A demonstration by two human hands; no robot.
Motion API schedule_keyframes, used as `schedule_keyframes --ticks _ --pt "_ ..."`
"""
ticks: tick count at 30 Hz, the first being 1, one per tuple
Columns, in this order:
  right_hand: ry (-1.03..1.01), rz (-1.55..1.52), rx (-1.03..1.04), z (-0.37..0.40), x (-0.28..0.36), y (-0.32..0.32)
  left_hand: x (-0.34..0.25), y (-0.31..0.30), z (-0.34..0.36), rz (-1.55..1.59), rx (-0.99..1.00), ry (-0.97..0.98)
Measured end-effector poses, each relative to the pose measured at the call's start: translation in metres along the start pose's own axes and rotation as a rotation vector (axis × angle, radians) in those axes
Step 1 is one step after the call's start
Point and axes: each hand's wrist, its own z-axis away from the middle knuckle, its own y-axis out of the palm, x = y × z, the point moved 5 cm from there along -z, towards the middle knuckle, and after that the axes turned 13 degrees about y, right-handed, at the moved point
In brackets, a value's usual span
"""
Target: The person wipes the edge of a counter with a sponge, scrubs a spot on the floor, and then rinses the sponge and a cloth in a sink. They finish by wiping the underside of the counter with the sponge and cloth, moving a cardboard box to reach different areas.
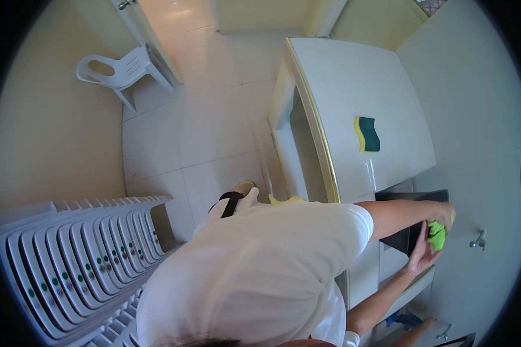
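A crumpled lime-green cloth (pixel 437 236) is bunched between both hands over a dark sink basin (pixel 396 240). My left hand (pixel 441 213) grips its upper end, fingers curled around it. From below, my right hand (pixel 426 254) holds the cloth's lower side. Parts of the cloth are hidden by the fingers. A wall tap (pixel 478 239) is just beyond the hands. On the white counter (pixel 341 87) lies a wavy yellow-and-green sponge (pixel 367 135), apart from both hands.
Stacked white plastic chairs (pixel 92 260) stand along the left. A single white chair (pixel 124 69) is beside the door. At lower right, another person's hand (pixel 424 331) is near a blue item (pixel 408 320) and a second tap (pixel 444 332).
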Motion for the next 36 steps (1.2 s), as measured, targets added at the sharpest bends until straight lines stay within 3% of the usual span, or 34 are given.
schedule_keyframes --ticks 2,4,5,6,7,8,9,10,11,12,14,17,20,25,27,28,30,31,32,33,34,35,36 --pt "0.268 -0.15 0.114 -0.004 0.031 -0.037 -0.03 0.001 0.023 0.15 0.237 0.087" --pt "0.303 0.012 0.052 -0.011 0.054 -0.08 -0.014 0.018 0.009 0.316 0.298 0.231" --pt "0.328 0.153 0.002 -0.013 0.052 -0.083 -0.022 0.018 0.01 0.219 0.356 0.299" --pt "0.339 0.299 -0.065 -0.024 0.045 -0.074 -0.013 0.02 0.003 0.531 0.425 1.065" --pt "0.385 0.413 -0.138 -0.028 0.038 -0.062 0.011 0.02 -0.007 0.607 0.475 1.089" --pt "0.392 0.425 -0.276 -0.032 0.035 -0.059 0.026 0.022 -0.023 0.382 0.459 0.943" --pt "0.541 0.356 -0.275 -0.04 0.031 -0.062 0.005 0.012 -0.018 0.246 0.466 0.716" --pt "0.572 0.384 -0.257 -0.049 0.026 -0.063 -0.015 0.0 0.0 0.168 0.331 0.335" --pt "0.524 0.553 -0.495 -0.05 0.02 -0.041 -0.009 0.003 0.0 0.542 0.29 0.231" --pt "0.37 0.879 -0.408 -0.057 0.028 -0.06 -0.016 -0.003 0.004 0.388 0.174 0.143" --pt "0.541 0.744 -0.443 -0.068 0.019 -0.058 -0.002 -0.007 -0.008 0.012 0.106 0.103" --pt "0.396 0.902 -0.628 -0.071 0.02 -0.061 0.017 -0.004 -0.01 -0.091 -0.071 0.031" --pt "0.284 1.043 -0.678 -0.067 0.022 -0.074 0.017 -0.002 -0.001 -0.126 -0.2 -0.081" --pt "0.214 1.061 -0.579 -0.062 0.025 -0.097 0.019 0.0 0.004 -0.206 -0.294 -0.146" --pt "0.127 1.492 -0.731 -0.063 0.033 -0.101 0.023 0.002 0.006 -0.171 -0.3 -0.181" --pt "0.134 1.491 -0.728 -0.064 0.032 -0.106 0.031 0.003 0.004 -0.171 -0.304 -0.187" --pt "-0.372 2.015 -0.525 -0.067 0.035 -0.088 0.041 0.005 -0.006 -0.222 -0.342 -0.087" --pt "-0.026 1.883 -0.697 -0.065 0.04 -0.088 0.034 0.005 -0.01 -0.433 -0.347 0.055" --pt "-0.056 1.963 -0.593 -0.067 0.048 -0.1 0.027 0.01 0.005 -0.246 -0.638 0.075" --pt "-0.078 1.921 -0.579 -0.067 0.065 -0.135 0.034 0.01 0.003 -0.208 -0.614 -0.003" --pt "-0.09 1.751 -0.191 -0.072 0.073 -0.151 0.044 0.012 -0.002 -0.171 -0.59 -0.083" --pt "0.03 1.538 -0.328 -0.056 0.074 -0.14 0.051 0.014 -0.004 -0.138 -0.564 -0.163" --pt "0.209 1.197 -0.458 -0.044 0.05 -0.079 0.06 0.009 0.001 0.003 -0.586 -0.096"
